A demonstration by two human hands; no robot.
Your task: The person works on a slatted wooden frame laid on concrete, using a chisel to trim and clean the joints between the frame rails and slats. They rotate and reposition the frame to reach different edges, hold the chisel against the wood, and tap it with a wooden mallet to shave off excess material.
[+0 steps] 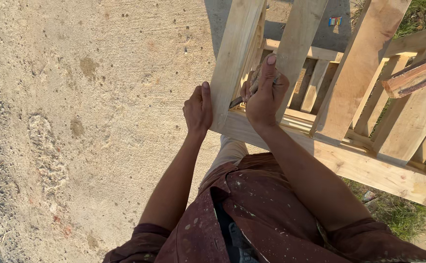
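Note:
A pale wooden slatted frame [354, 87], like a pallet, fills the upper right. My left hand [198, 110] rests against the side of its leftmost board [235, 53], thumb up along the edge. My right hand [264, 92] is closed around a tool with a dark metal tip [236, 102], held in the gap between the first two boards; the tip touches the leftmost board near the bottom rail [349, 163]. Most of the tool is hidden inside my fist.
Bare concrete ground [101, 97] spreads to the left, with gravel along the far left edge. Grass [398, 214] shows under and behind the frame at right. A rough, bark-edged board end [415, 75] juts in from the right edge. A small coloured object [334, 21] lies on the ground beyond the slats.

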